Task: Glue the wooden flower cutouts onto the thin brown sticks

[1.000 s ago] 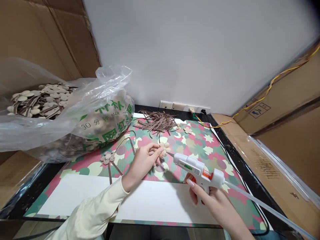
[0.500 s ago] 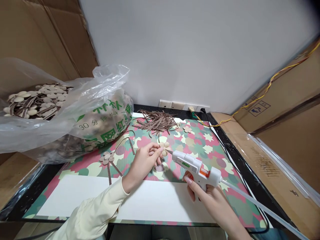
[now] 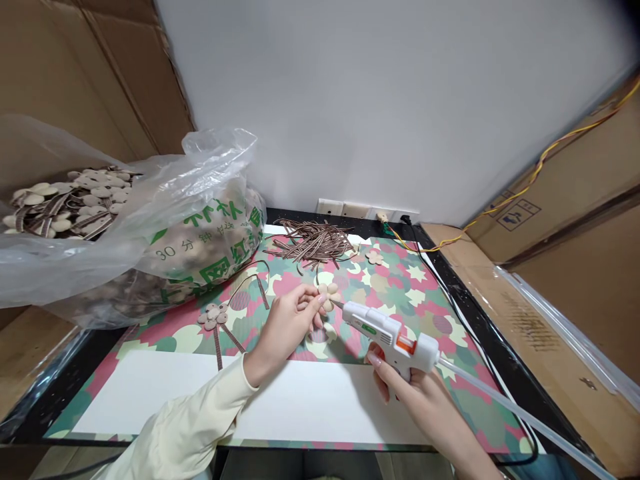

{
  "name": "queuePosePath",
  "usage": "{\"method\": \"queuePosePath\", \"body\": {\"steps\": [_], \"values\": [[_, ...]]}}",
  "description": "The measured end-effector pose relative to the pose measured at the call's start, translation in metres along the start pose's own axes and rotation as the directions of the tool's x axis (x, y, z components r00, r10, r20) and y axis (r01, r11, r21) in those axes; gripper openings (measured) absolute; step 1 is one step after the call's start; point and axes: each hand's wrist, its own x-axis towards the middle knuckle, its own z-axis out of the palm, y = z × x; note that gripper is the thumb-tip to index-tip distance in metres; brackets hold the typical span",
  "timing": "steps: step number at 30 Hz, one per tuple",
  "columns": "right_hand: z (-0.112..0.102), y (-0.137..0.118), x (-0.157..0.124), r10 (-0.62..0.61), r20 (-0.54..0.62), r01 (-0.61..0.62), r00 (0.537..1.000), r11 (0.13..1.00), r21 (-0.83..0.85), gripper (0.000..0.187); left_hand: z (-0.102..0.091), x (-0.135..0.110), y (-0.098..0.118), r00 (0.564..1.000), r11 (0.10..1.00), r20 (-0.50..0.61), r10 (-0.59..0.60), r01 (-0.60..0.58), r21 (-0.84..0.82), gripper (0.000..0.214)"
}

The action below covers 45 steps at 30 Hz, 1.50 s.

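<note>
Between the fingertips of my left hand is a cream fabric flower, raised above the patterned mat. My right hand is wrapped round the handle of a white hot glue gun. The gun's nozzle points left and reaches the flower's middle; whether glue is coming out I cannot tell. A long translucent glue stick runs out of the gun's back. To the left of my left hand lies a finished-looking flower with ribbon tails. Behind my hands is a heap of brown ribbon strips.
A big plastic bag full of ribboned flowers stands at the left. Another flower lies at the back right of the camouflage mat. White paper covers the front. Power sockets, cables and cardboard boxes border the table.
The glue gun's body has shifted very slightly left, its nozzle still at the flower. My left hand holds the flower almost unmoved, and the view has tilted a little.
</note>
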Motion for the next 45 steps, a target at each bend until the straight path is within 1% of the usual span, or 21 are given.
{"method": "queuePosePath", "body": {"steps": [6, 10, 15, 21, 27, 45], "values": [[-0.0007, -0.0003, -0.0007, -0.015, -0.019, 0.016, 1.000, 1.000, 0.016, 0.039, -0.0001, 0.0003, -0.0023, 1.000, 1.000, -0.001, 0.013, -0.013, -0.010, 0.023], [-0.0009, -0.0007, -0.0004, -0.022, -0.005, 0.022, 1.000, 1.000, 0.001, 0.041, 0.0001, -0.0001, -0.0002, 1.000, 1.000, -0.001, 0.005, -0.005, -0.007, 0.023], [-0.0011, -0.0002, -0.0013, 0.000, 0.018, 0.000, 1.000, 1.000, 0.003, 0.042, 0.0003, -0.0004, 0.0009, 1.000, 1.000, -0.007, 0.008, -0.008, -0.008, 0.022], [-0.0006, 0.0020, -0.0014, -0.003, -0.009, 0.004, 1.000, 0.999, 0.044, 0.039, 0.0008, -0.0003, -0.0008, 1.000, 1.000, -0.017, 0.011, -0.011, -0.023, 0.024], [-0.0013, 0.0016, -0.0026, 0.027, 0.003, -0.028, 1.000, 0.999, 0.039, 0.042, 0.0010, 0.0006, -0.0028, 1.000, 1.000, -0.022, 0.022, -0.022, -0.012, 0.024], [-0.0009, 0.0033, -0.0029, 0.027, 0.021, -0.028, 0.999, 0.998, 0.049, 0.042, 0.0005, 0.0014, -0.0011, 0.998, 0.999, -0.030, 0.047, -0.047, -0.024, 0.022]]}}
